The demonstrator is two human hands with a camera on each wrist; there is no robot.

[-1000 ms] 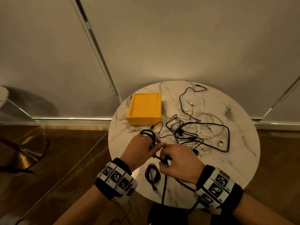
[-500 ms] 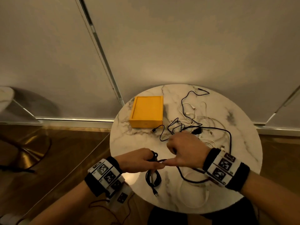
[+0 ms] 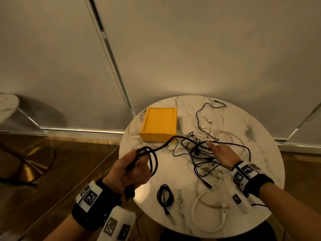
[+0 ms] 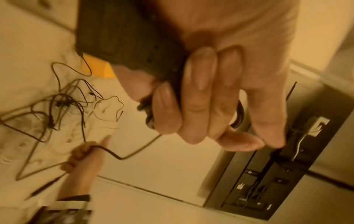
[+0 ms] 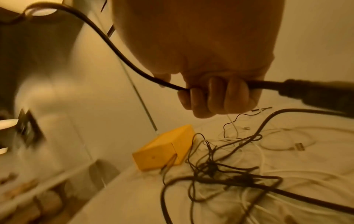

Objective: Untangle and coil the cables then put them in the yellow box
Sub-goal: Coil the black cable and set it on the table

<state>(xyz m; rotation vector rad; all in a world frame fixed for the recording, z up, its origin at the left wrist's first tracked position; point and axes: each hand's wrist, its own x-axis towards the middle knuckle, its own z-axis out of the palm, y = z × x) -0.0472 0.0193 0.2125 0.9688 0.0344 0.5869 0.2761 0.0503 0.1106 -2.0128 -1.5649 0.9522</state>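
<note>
Coiling is in hand: the left hand (image 3: 129, 168) grips the started loops of a black cable (image 3: 166, 144) near the desk (image 3: 271, 197) edge, while the right hand (image 3: 221, 153) closes round its run above the tangle (image 3: 199, 150). Next move — feed slack leftward, freeing it from the tangle; the yellow box (image 3: 160, 124) lies beyond, empty.

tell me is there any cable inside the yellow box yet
No, the yellow box sits closed on the marble table, with no cable in it.

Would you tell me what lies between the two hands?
In the head view, one black cable spans the gap, from loops gripped by the left hand to the right hand.
</note>
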